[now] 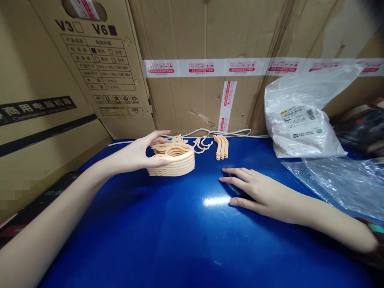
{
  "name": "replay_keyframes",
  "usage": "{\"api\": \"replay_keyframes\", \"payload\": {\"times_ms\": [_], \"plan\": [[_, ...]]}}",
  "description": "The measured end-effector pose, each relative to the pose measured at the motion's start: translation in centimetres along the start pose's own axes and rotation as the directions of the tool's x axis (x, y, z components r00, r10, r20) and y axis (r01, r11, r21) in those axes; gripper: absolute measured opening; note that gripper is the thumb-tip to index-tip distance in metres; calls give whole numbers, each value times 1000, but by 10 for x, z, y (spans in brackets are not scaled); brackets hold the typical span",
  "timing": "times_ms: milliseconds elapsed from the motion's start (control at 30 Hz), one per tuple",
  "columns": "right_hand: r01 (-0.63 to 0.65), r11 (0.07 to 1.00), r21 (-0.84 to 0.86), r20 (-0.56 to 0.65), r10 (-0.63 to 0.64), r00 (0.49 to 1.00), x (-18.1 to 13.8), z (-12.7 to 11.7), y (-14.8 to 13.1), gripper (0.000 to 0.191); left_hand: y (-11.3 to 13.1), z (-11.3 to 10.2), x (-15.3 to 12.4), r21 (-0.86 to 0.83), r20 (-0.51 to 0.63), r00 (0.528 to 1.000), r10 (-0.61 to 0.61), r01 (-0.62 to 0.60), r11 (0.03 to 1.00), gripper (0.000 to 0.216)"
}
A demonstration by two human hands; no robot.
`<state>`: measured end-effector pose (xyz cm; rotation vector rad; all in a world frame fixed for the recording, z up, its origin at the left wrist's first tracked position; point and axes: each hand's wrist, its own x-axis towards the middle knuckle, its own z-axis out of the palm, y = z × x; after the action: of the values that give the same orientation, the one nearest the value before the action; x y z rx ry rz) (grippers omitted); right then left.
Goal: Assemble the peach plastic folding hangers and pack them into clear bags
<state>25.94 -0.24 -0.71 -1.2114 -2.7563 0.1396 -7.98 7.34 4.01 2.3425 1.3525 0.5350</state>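
My left hand (139, 154) is closed around a stack of peach plastic hanger parts (177, 166), thumb at the front and fingers behind. The parts have oval openings and lie one on another; I cannot tell whether the stack touches the table. Beyond it lie loose peach hooks (203, 145), partly overlapping. To their right, several slim curved hanger arms (222, 148) sit side by side. My right hand (255, 190) hovers over or rests on the blue tabletop (168, 240), fingers spread and holding nothing, just in front of the curved arms.
Cardboard boxes (186, 36) wall off the back and left. A white cable (237, 132) runs along the back edge. At the right stand a labelled white plastic bag (300, 124) and a flat clear bag (339, 184). A dark device with digits (55, 192) lies at the left.
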Motion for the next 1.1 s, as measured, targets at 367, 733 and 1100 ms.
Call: {"api": "replay_keyframes", "payload": {"times_ms": [367, 733, 1100], "plan": [[11, 1000, -3, -30, -11, 999, -1, 2, 1, 58, 0, 1, -1, 4, 13, 1000, -15, 15, 1000, 84], [-2, 1000, -16, 10, 2, 1000, 0, 0, 0, 59, 1, 0, -1, 28, 14, 1000, -11, 11, 1000, 86], [-7, 999, -37, 24, 8, 1000, 0, 1, 1, 61, 0, 0, -1, 37, 10, 1000, -18, 18, 999, 86]]}}
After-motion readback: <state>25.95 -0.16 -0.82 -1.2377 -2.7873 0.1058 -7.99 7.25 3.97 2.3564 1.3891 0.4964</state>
